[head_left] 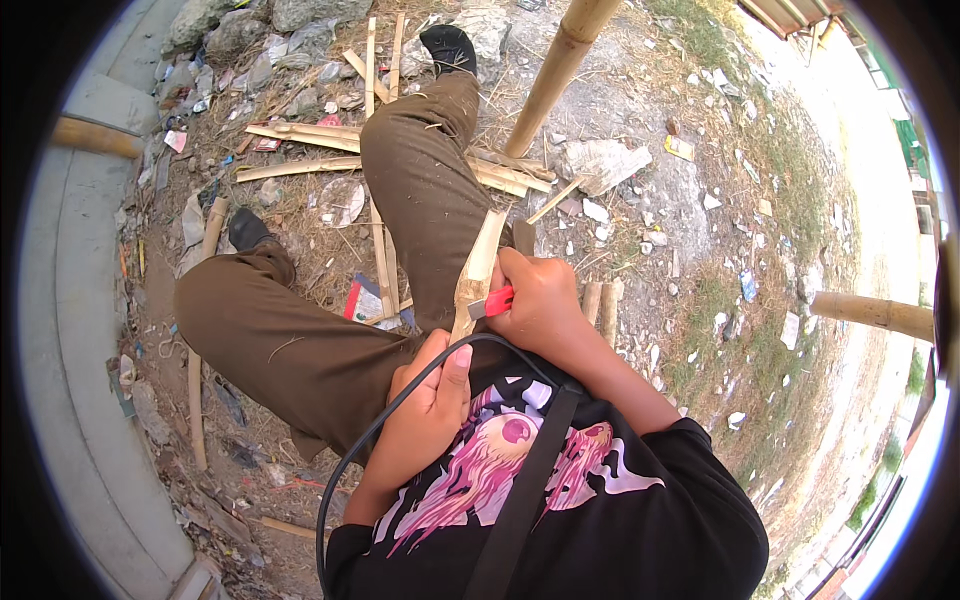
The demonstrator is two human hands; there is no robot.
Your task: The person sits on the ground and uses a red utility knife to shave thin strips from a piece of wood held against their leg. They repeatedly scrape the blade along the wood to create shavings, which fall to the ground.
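My left hand (428,398) is closed round the lower end of a split bamboo strip (482,256), which slants up and away over my lap. The strip is pale, with a notched, shaved patch about its middle. My right hand (542,303) grips a red-handled utility knife (499,301). Its short metal blade lies against the side of the strip, just above my left hand. A flat brown piece (523,237) shows above my right knuckles; whether it belongs to the knife, I cannot tell. A black cable (385,412) loops past my left hand.
Several split bamboo strips (305,168) lie crossed on littered ground beyond my legs. A bamboo pole (562,75) rises at the far middle; another (872,316) juts in from the right. Rocks (235,38) lie far left, beside a grey concrete edge (90,330).
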